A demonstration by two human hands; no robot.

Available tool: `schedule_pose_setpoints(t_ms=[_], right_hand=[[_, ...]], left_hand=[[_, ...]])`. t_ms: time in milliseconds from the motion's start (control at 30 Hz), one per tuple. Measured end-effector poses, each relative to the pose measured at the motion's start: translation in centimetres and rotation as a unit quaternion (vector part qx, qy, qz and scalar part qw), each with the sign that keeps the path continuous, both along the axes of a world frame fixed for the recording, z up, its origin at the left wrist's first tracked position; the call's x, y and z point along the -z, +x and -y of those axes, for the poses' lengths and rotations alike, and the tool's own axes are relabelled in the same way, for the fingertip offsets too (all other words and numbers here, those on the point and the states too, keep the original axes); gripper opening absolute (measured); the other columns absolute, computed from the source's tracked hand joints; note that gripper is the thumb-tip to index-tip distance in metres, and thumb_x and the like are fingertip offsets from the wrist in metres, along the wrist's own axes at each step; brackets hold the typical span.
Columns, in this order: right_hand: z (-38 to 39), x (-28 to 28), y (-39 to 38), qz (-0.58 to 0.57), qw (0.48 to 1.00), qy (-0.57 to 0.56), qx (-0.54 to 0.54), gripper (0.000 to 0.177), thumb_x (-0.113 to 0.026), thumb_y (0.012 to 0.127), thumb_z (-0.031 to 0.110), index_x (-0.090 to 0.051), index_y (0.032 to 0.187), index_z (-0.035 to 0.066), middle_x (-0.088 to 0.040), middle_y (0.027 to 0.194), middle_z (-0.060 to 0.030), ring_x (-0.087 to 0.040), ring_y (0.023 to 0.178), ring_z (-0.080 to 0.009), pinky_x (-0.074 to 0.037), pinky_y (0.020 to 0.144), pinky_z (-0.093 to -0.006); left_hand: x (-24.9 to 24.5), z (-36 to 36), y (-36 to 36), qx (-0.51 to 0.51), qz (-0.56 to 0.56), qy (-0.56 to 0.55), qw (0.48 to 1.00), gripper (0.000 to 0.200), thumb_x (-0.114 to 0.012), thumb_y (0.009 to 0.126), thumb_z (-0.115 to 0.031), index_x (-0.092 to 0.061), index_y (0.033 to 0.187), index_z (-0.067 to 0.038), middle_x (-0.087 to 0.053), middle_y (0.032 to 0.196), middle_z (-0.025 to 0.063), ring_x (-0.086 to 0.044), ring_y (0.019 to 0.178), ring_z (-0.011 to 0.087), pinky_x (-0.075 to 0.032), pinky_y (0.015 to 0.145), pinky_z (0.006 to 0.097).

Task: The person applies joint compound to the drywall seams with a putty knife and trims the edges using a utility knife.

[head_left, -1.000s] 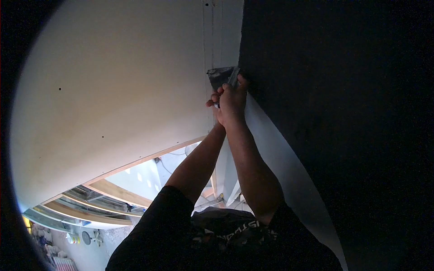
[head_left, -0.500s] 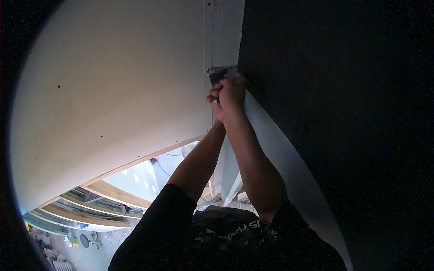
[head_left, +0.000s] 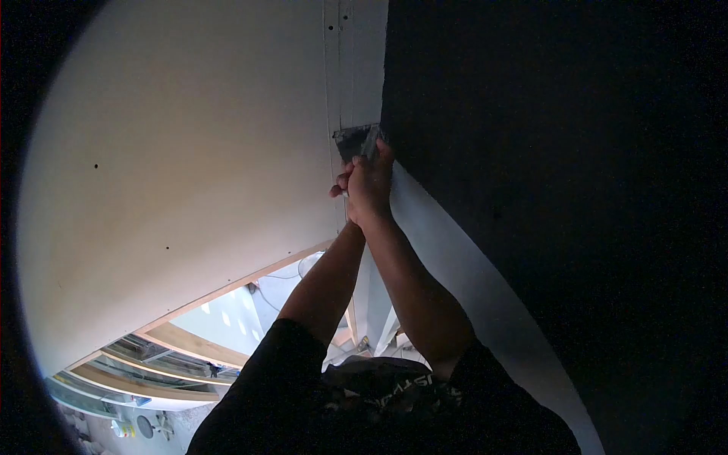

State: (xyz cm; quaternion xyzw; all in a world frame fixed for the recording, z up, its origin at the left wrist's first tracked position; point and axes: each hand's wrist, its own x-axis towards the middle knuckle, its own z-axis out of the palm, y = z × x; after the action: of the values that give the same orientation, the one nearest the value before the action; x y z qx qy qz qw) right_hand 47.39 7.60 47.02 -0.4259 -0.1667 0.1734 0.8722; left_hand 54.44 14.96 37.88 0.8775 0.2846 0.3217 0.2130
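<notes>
A wide, dark-bladed putty knife (head_left: 351,142) lies against the joint strip of the pale board overhead, close to the black surface on the right. My right hand (head_left: 371,187) is closed around it, a finger or thumb stretched along the blade's right side. Behind the right wrist, my left hand (head_left: 352,210) is raised to the same spot and mostly hidden. Several curled fingers show left of the right palm, with a small pale spot among them. Both forearms reach upward, nearly crossing at the wrists.
A pale board (head_left: 189,144) with small dark screw holes fills the left. A black surface (head_left: 531,167) covers the right, beside a curved white panel (head_left: 455,235). Below left are curved wooden framing (head_left: 152,371), a bucket (head_left: 121,429) and a dark round object (head_left: 145,426) on the floor.
The whole view has shifted, so the board, hands and knife appear lower and further left. More of the right hand's outstretched digit along the blade shows; the grip on the putty knife remains.
</notes>
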Motion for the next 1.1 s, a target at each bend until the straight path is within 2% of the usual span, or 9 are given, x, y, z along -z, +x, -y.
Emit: schedule_pose_setpoints(t_ms=[233,400,433,500,567,767,833,933,1100], right_hand=[[-1.9,1.9,3.0,0.01,0.999,0.006,0.031,0.063,-0.042,0.093,0.0,-0.021,0.148,0.023,-0.045,0.084,-0.0067,-0.045,0.051,-0.0152,-0.049,0.041,-0.0379],[-3.3,3.6,3.9,0.078,0.994,-0.018,0.077,0.059,-0.047,0.098,0.005,-0.02,0.15,0.017,-0.054,0.117,-0.0169,-0.059,0.052,-0.0212,-0.056,0.041,-0.0403],[-3.7,4.2,4.3,0.079,0.994,-0.02,0.076,0.059,-0.047,0.098,0.005,-0.02,0.15,0.017,-0.054,0.117,-0.0169,-0.059,0.052,-0.0212,-0.056,0.041,-0.0403],[-4.0,5.2,4.9,0.113,0.991,0.06,0.042,0.052,-0.046,0.103,0.017,-0.022,0.149,0.017,-0.055,0.116,-0.0157,-0.06,0.057,-0.0216,-0.054,0.042,-0.0407],[-4.6,5.3,5.1,0.105,0.992,0.055,0.042,0.054,-0.045,0.101,0.014,-0.022,0.148,0.019,-0.053,0.109,-0.0139,-0.057,0.057,-0.0206,-0.053,0.044,-0.0404],[-3.4,0.9,3.3,-0.062,0.997,-0.04,-0.004,0.061,-0.043,0.095,0.005,-0.021,0.148,0.023,-0.047,0.088,-0.0082,-0.049,0.059,-0.0174,-0.049,0.051,-0.0394],[-2.6,-0.7,2.5,-0.083,0.995,-0.047,-0.015,0.062,-0.042,0.094,0.004,-0.021,0.148,0.024,-0.046,0.085,-0.0073,-0.047,0.059,-0.0169,-0.049,0.052,-0.0393],[-1.7,-2.2,1.6,-0.089,0.995,0.016,0.038,0.058,-0.04,0.093,0.003,-0.024,0.144,0.023,-0.045,0.085,-0.0074,-0.045,0.061,-0.0171,-0.043,0.053,-0.036],[-0.9,-3.2,0.1,-0.128,0.99,0.061,-0.027,0.059,-0.04,0.089,-0.001,-0.028,0.143,0.021,-0.043,0.082,-0.0067,-0.041,0.06,-0.0152,-0.037,0.052,-0.0346]], left_hand=[[-0.2,0.4,1.0,0.003,0.025,-0.013,1.0,0.036,-0.044,0.103,-0.02,-0.053,0.133,-0.005,-0.066,0.113,0.0181,-0.065,0.104,0.0283,-0.05,0.084,0.0395],[0.1,0.4,0.6,0.007,0.044,-0.027,0.999,0.034,-0.044,0.102,-0.021,-0.053,0.131,-0.004,-0.065,0.108,0.0172,-0.064,0.099,0.0278,-0.05,0.082,0.0391],[0.1,0.5,0.5,0.01,0.049,-0.03,0.998,0.034,-0.044,0.102,-0.021,-0.053,0.13,-0.004,-0.065,0.107,0.017,-0.063,0.098,0.0277,-0.05,0.081,0.039],[0.4,0.6,0.6,0.012,0.054,-0.034,0.998,0.033,-0.044,0.102,-0.021,-0.053,0.129,-0.004,-0.065,0.105,0.0166,-0.063,0.097,0.0274,-0.05,0.08,0.0388],[0.6,0.6,0.7,0.014,0.061,-0.039,0.997,0.032,-0.044,0.102,-0.021,-0.053,0.128,-0.004,-0.064,0.104,0.0163,-0.063,0.095,0.0272,-0.049,0.079,0.0387],[0.9,0.7,0.9,0.025,0.088,-0.057,0.994,0.03,-0.045,0.102,-0.021,-0.054,0.125,-0.004,-0.063,0.098,0.0152,-0.061,0.089,0.0266,-0.049,0.075,0.0382],[1.1,0.7,1.0,0.028,0.098,-0.068,0.992,0.029,-0.045,0.102,-0.021,-0.054,0.124,-0.004,-0.063,0.096,0.0148,-0.061,0.087,0.0263,-0.049,0.074,0.038],[1.2,0.9,1.0,0.037,0.116,-0.081,0.989,0.028,-0.045,0.102,-0.021,-0.054,0.122,-0.004,-0.062,0.093,0.0143,-0.06,0.085,0.026,-0.049,0.072,0.0378],[1.7,0.6,0.9,0.049,0.158,-0.114,0.979,0.027,-0.046,0.101,-0.022,-0.054,0.12,-0.004,-0.062,0.089,0.0134,-0.059,0.08,0.0255,-0.048,0.069,0.0374]])
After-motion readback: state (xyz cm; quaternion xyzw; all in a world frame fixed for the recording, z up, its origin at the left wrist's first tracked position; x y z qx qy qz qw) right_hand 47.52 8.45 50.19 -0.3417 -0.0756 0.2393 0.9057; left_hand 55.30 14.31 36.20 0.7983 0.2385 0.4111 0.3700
